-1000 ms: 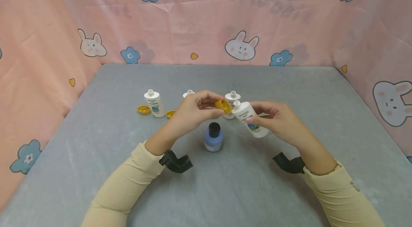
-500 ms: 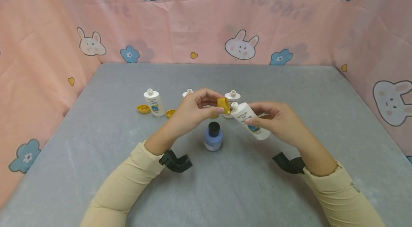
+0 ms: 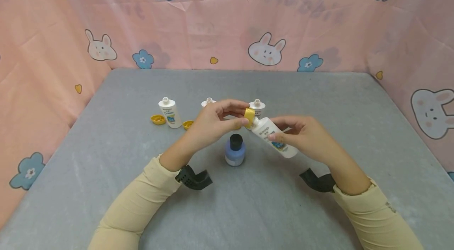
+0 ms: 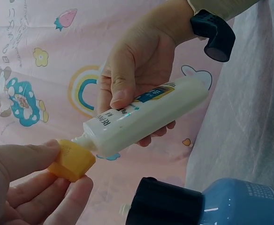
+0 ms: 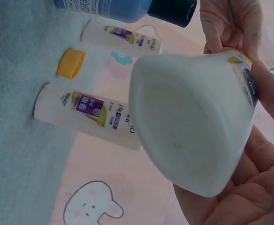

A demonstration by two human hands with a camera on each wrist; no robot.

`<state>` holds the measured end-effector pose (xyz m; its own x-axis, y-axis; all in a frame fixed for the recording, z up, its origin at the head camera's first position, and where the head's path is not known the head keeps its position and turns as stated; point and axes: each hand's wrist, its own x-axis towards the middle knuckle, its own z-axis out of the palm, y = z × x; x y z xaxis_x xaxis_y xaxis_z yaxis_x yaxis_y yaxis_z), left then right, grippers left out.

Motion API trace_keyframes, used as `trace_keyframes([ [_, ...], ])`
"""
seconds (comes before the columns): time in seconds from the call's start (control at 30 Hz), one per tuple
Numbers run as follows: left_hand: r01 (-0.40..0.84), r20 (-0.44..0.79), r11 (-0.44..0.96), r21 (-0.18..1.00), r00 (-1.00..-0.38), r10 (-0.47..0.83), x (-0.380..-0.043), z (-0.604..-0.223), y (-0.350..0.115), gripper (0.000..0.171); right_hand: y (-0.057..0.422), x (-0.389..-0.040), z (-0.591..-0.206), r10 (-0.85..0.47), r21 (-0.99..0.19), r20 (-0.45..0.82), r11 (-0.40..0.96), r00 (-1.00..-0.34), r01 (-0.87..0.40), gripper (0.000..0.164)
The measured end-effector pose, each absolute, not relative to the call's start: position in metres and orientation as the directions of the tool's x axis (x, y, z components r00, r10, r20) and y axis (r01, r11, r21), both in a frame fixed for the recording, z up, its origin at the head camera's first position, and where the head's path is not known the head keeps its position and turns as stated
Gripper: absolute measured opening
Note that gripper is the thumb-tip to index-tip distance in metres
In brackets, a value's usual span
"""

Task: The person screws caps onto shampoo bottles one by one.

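Tilted toward the left, a white bottle (image 3: 273,136) with a printed label is held by my right hand (image 3: 301,135), thumb across its front and fingers behind. Between thumb and fingers of my left hand (image 3: 220,120) is a yellow cap (image 4: 72,160). The cap sits right at the bottle's neck (image 4: 84,140), its open side toward it. Both are raised above the table. In the right wrist view the white bottle's base (image 5: 184,126) faces the camera and hides most of the cap. A blue bottle with a black lid (image 3: 235,150) stands just below the hands.
On the grey table (image 3: 227,210), a white capless bottle (image 3: 170,113) stands at left, beside a yellow cap (image 3: 158,120). Another yellow cap (image 3: 187,124) lies near the left forearm. Two more white bottles stand partly behind the hands. A pink printed cloth (image 3: 213,17) hangs behind.
The left hand has turned the yellow cap to face the neck and moved it slightly right. The right hand has tipped the white bottle further, bringing its neck left to the cap.
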<state>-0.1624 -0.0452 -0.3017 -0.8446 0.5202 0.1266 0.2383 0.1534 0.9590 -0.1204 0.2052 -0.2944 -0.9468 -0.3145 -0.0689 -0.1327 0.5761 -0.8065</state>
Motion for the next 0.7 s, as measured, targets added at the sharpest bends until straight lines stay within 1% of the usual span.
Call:
trace_keyframes([
  [0.13, 0.250, 0.122, 0.190, 0.949, -0.852, 0.509, -0.1620, -0.3009, -0.0443, 0.028, 0.2053, -0.1193, -0.2943, -0.326, -0.811, -0.075, 0.570, -0.942, -0.133, 0.038],
  [0.27, 0.251, 0.106, 0.227, 0.941, -0.855, 0.507, -0.1613, -0.3008, -0.0441, 0.029, 0.2050, -0.1187, -0.2949, -0.330, -0.812, -0.083, 0.570, -0.940, -0.128, 0.038],
  [0.7, 0.237, 0.068, 0.265, 0.935, -0.851, 0.521, -0.1596, -0.3017, -0.0449, 0.032, 0.2023, -0.1173, -0.2949, -0.352, -0.798, -0.085, 0.584, -0.932, -0.148, 0.038],
])
